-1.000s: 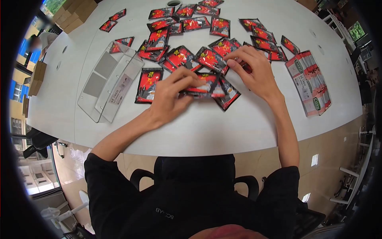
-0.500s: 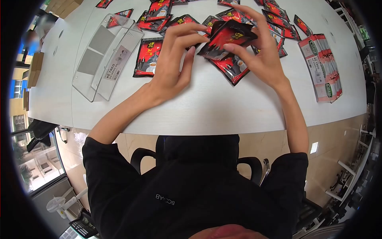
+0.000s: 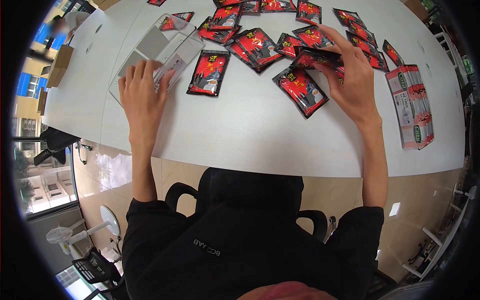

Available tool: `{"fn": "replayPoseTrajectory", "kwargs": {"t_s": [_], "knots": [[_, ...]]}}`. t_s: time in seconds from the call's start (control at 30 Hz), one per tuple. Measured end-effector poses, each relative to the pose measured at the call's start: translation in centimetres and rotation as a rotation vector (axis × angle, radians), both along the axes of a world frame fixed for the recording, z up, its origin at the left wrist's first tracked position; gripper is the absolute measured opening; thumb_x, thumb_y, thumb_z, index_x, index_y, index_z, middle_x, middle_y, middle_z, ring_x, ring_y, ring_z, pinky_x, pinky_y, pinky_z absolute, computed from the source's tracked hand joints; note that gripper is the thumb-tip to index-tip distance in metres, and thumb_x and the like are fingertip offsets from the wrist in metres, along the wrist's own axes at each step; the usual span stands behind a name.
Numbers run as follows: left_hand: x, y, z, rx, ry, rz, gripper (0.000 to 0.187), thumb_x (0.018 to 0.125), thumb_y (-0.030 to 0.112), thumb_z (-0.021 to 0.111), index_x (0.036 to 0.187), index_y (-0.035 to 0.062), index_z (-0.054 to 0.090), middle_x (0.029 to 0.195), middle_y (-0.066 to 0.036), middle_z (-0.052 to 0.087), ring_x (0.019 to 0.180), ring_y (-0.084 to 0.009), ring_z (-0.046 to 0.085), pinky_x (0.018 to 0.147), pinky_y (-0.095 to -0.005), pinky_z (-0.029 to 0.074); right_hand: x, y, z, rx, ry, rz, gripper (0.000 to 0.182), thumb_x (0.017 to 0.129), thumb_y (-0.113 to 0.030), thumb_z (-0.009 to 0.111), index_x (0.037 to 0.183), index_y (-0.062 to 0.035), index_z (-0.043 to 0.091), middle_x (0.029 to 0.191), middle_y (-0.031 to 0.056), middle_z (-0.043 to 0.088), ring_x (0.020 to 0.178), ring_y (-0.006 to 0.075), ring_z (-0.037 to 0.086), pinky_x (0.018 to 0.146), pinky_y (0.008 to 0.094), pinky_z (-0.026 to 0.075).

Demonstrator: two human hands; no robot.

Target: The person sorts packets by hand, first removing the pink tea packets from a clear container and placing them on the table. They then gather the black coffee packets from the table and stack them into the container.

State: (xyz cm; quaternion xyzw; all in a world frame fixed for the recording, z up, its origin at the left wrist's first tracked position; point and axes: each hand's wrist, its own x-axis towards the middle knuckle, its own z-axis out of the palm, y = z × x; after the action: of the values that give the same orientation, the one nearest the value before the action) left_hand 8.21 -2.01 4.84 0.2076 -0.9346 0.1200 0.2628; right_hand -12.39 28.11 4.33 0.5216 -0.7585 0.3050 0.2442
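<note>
My left hand (image 3: 142,92) has its fingers curled over the near end of a clear plastic box (image 3: 182,47), with the thumb on the side nearer me. Part of the box and its label is hidden behind that hand. Between the thumb and fingers of my right hand (image 3: 352,77) is a red and black coffee sachet (image 3: 317,58), tilted and partly seen edge-on. Below it, another coffee sachet (image 3: 301,91) lies flat on the table. A single sachet (image 3: 209,72) rests just right of the box.
More red sachets (image 3: 256,47) lie overlapping across the far side of the white table (image 3: 240,130). At the right stands a clear box packed with upright red and white sachets (image 3: 410,107). A black chair (image 3: 182,192) is at the near edge.
My left hand has left the held sachet and moved left onto the clear box. My right hand keeps the sachet, now lower and flatter. The whole view has shifted slightly.
</note>
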Motion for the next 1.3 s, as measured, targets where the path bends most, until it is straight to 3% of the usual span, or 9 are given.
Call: {"fn": "replayPoseTrajectory", "kwargs": {"t_s": [0.07,0.13,0.23,0.33,0.4,0.53,0.7,1.07,1.3], "knots": [[1.5,-0.6,-0.5,0.144,-0.083,0.056,0.023,0.088,0.026,0.073,0.098,0.0058,0.066,0.091,-0.007,0.070,0.088,-0.0239,0.063,0.082,-0.0371,0.045,0.1,0.2,0.1,-0.001,0.017,-0.022,0.069,0.076,0.000,0.079,0.138,-0.0127,0.053,0.106,0.0082,0.072,0.091,0.0222,0.067,0.081,0.0347,0.052],[2.8,-0.8,-0.9,0.105,0.182,0.011,0.021,0.090,0.026,0.071,0.088,0.0050,0.068,0.076,-0.005,0.070,0.068,-0.0239,0.063,0.070,-0.0358,0.047,0.0,0.2,0.2,-0.005,0.038,-0.047,0.068,0.076,0.001,0.079,0.138,-0.0127,0.053,0.107,0.0078,0.071,0.092,0.0219,0.068,0.081,0.0346,0.053],[5.3,0.5,-0.5,0.111,0.318,-0.076,0.014,0.086,0.012,0.075,0.092,0.0027,0.067,0.083,-0.010,0.070,0.068,-0.0254,0.064,0.064,-0.0332,0.048,-0.7,0.3,0.1,-0.147,0.041,-0.063,0.063,0.078,-0.002,0.077,0.136,-0.0140,0.053,0.099,0.0070,0.072,0.085,0.0196,0.070,0.081,0.0340,0.049],[7.2,3.3,1.1,0.032,0.429,-0.310,0.016,0.077,-0.004,0.077,0.087,-0.0004,0.065,0.074,-0.009,0.066,0.062,-0.0235,0.058,0.057,-0.0316,0.043,-1.4,1.3,0.3,-0.243,0.070,-0.118,0.063,0.080,-0.001,0.076,0.137,-0.0116,0.051,0.107,0.0084,0.070,0.088,0.0214,0.071,0.077,0.0322,0.054],[7.8,5.2,2.2,0.093,0.398,-0.501,0.024,0.067,-0.016,0.069,0.085,-0.0003,0.064,0.073,-0.009,0.066,0.061,-0.0214,0.057,0.053,-0.0320,0.039,-1.4,1.7,1.2,-0.349,-0.029,-0.101,0.062,0.084,0.000,0.075,0.138,-0.0043,0.044,0.133,0.0114,0.057,0.103,0.0213,0.068,0.084,0.0294,0.058],[6.9,8.7,1.6,0.279,0.257,-0.837,0.024,0.062,-0.005,0.072,0.083,0.0051,0.067,0.071,-0.003,0.064,0.058,-0.0157,0.054,0.053,-0.0303,0.038,-1.4,1.7,2.0,-0.592,-0.219,-0.108,0.062,0.085,-0.003,0.076,0.137,-0.0028,0.043,0.131,0.0095,0.054,0.105,0.0217,0.066,0.083,0.0288,0.059],[5.3,11.9,0.4,0.183,0.028,-1.035,0.011,0.072,0.010,0.076,0.081,0.0121,0.069,0.069,0.005,0.055,0.059,-0.0093,0.050,0.053,-0.0254,0.034,-2.1,2.2,1.7,-0.800,-0.351,-0.014,0.065,0.086,-0.001,0.075,0.136,-0.0038,0.034,0.128,0.0158,0.051,0.108,0.0205,0.064,0.088,0.0298,0.059],[4.1,14.1,-0.7,0.164,0.013,-1.076,0.009,0.076,0.015,0.077,0.081,0.0123,0.070,0.068,0.005,0.052,0.060,-0.0077,0.049,0.052,-0.0250,0.030,-1.7,2.4,2.1,-0.820,-0.251,0.029,0.070,0.084,0.000,0.076,0.137,-0.0031,0.031,0.132,0.0125,0.043,0.108,0.0229,0.063,0.087,0.0290,0.059],[2.6,13.3,-0.9,0.172,-0.027,-1.095,0.013,0.076,0.017,0.077,0.084,0.0104,0.070,0.069,0.004,0.054,0.060,-0.0085,0.050,0.052,-0.0257,0.031,-2.1,3.4,3.1,-0.819,-0.302,-0.036,0.073,0.085,0.001,0.076,0.138,-0.0055,0.028,0.121,0.0186,0.058,0.101,0.0198,0.067,0.085,0.0266,0.053]]}}
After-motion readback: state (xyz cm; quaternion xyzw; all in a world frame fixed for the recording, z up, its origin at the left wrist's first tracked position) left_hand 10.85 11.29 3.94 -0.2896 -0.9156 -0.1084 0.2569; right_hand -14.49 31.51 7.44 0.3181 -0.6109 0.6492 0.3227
